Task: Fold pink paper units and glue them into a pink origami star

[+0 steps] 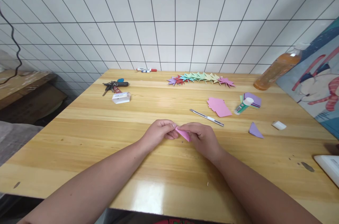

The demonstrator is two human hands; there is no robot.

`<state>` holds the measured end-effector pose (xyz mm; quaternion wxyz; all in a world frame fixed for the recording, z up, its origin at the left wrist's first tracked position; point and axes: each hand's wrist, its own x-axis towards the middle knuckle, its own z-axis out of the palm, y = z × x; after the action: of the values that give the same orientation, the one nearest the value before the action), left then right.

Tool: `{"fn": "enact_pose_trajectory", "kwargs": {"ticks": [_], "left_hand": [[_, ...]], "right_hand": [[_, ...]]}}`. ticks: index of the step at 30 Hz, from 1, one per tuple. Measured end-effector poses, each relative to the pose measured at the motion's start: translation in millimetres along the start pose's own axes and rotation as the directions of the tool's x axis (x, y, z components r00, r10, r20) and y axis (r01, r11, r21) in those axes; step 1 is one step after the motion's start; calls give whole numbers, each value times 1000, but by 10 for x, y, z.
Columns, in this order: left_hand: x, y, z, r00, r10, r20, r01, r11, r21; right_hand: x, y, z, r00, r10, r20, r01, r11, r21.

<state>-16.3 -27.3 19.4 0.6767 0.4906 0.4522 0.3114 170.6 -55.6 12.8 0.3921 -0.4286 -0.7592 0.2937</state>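
A small piece of folded pink paper [183, 134] is held between my two hands over the middle of the wooden table [111, 153]. My left hand [161, 130] pinches its left corner between thumb and fingers. On the other side, my right hand [203, 138] grips the upper right edge, its fingers covering part of the paper. Just beyond the hands lies a slim silver utility knife [206, 117]. Behind the knife rests a stack of pink paper sheets [218, 106], slightly fanned.
Near the wall sits a row of colourful folded-paper stars [201, 78], with a marker [146, 70] to its left. Keys [116, 84] and a small white box [121, 97] lie left. Rightward are a glue stick [243, 106], purple paper [255, 130], an eraser [279, 125] and a bottle [278, 68].
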Motion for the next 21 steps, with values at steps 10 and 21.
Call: {"fn": "enact_pose_trajectory", "kwargs": {"ticks": [10, 21], "left_hand": [[-18, 15, 34, 999, 38, -27, -34, 991, 130], [-77, -41, 75, 933, 356, 48, -304, 713, 631]], "right_hand": [[-1, -24, -35, 999, 26, -35, -24, 998, 54], [48, -96, -32, 962, 268, 52, -267, 963, -19]]}}
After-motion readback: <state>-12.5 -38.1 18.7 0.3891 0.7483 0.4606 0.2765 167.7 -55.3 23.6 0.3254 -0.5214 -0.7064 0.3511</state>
